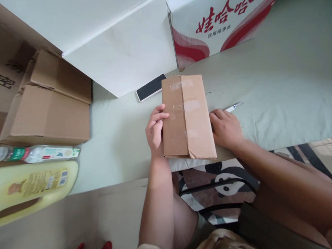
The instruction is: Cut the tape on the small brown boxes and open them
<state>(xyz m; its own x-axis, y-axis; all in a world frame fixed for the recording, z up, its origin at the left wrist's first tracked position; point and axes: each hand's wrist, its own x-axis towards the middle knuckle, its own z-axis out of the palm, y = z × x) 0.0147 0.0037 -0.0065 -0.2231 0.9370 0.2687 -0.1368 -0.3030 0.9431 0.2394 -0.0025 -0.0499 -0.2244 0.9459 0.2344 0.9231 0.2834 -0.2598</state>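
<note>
A brown cardboard box (197,115) with torn tape marks along its seam stands near the front edge of the table. My left hand (157,130) holds its left side, fingertips on the near face and the thumb along the edge. At the box's lower right side is my right hand (226,128), its fingers curled against the edge and partly hidden. Just beyond the right knuckles lies a white utility knife (233,107) with its blade showing. Behind the box, a dark phone-like slab (152,88) with a white rim is partly covered.
Two cardboard boxes (52,115) sit at the left, beside a clear bottle (52,153) and a yellow jug (54,178). Behind are a white box (128,48) and a red-and-white carton (219,25). The green-covered table (117,142) ends close to my body.
</note>
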